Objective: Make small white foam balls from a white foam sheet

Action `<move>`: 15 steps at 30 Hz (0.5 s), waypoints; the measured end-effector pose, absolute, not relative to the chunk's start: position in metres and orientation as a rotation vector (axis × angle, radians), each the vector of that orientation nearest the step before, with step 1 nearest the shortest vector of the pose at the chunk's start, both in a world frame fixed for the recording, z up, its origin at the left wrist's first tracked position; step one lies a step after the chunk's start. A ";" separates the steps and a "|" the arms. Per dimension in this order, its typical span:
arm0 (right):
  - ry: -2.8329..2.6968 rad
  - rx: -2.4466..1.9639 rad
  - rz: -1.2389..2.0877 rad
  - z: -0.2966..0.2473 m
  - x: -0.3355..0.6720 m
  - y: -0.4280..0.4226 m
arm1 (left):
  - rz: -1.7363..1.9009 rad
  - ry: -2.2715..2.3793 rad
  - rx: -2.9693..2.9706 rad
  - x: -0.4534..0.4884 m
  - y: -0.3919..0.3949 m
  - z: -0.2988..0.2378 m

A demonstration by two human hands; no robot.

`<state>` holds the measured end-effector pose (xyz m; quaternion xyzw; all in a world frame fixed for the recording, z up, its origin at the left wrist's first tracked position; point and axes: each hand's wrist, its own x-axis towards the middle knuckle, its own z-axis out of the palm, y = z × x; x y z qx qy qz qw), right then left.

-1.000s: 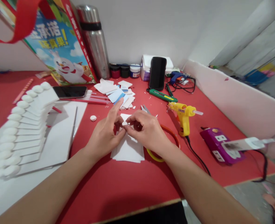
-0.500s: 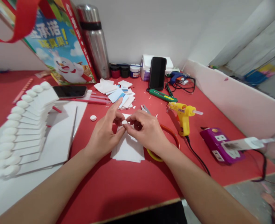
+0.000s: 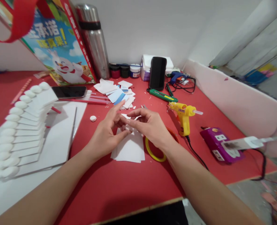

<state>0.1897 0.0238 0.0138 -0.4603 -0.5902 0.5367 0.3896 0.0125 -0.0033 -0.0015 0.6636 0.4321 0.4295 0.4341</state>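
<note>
Head view: nearest on the red table (image 3: 119, 190) lies a small stack of white sheets (image 3: 129, 151), and both hands meet just above it. The left hand (image 3: 106, 132) has thumb and curled middle fingers closed on a small white piece (image 3: 128, 127), its index finger lifted clear. The right hand (image 3: 150, 126) pinches the same piece from the other side, thumb and forefinger shut on it, the other fingers loosely bent. The piece sits between the fingertips, over the far edge of the stack; its exact shape is too small to tell. A yellow ring (image 3: 153, 153) lies partly under the right wrist, and a yellow glue gun (image 3: 182, 117) stands near, to the right. To the left, a fan of white strips (image 3: 28, 125), each tipped with a white oval, looks largely built, which suggests much of the work is done. One loose oval (image 3: 93, 118) and a heap of cut scraps (image 3: 119, 92) farther back suggest that pieces remain to be shaped and fixed.
</note>
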 end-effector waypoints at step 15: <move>-1.286 -1.074 1.183 0.017 0.200 0.031 | 0.941 0.783 1.105 0.010 0.000 0.004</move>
